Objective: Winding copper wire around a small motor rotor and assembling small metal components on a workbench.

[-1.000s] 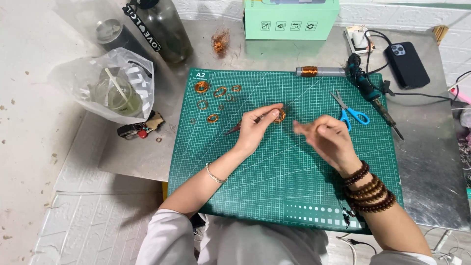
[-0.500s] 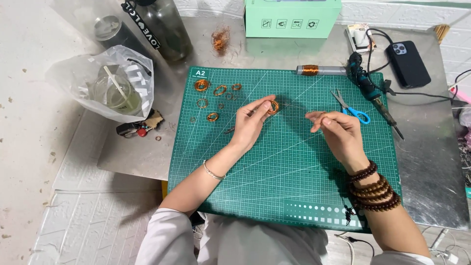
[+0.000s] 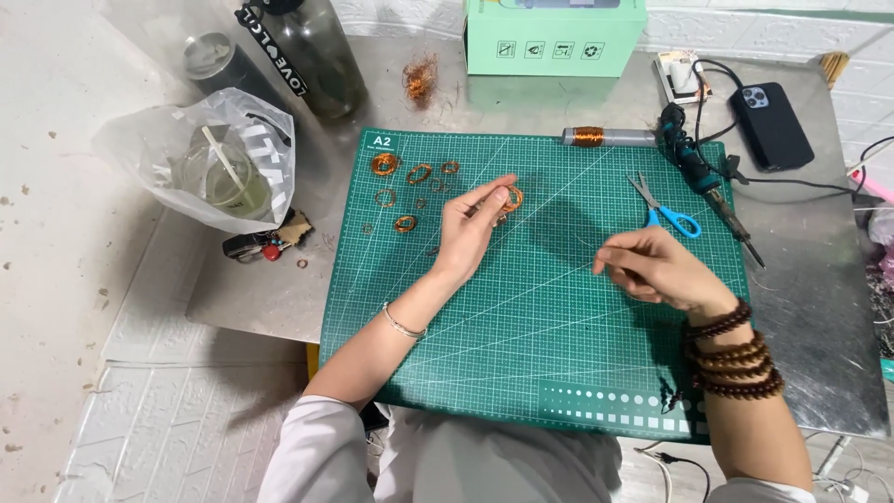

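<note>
Fingers of left hand (image 3: 473, 224) pinch a small copper coil (image 3: 513, 197) above the green cutting mat (image 3: 521, 373); right hand (image 3: 656, 268) fingers pinched shut nearby, contents too fine to tell.

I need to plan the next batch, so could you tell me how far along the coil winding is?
Done: several small copper coils lie at the mat's top left corner. In hand: the left hand holds a coil while the right hand pulls away, fingers pinched; any wire between them is too fine to see. Left: the spool holds more wire.
</note>
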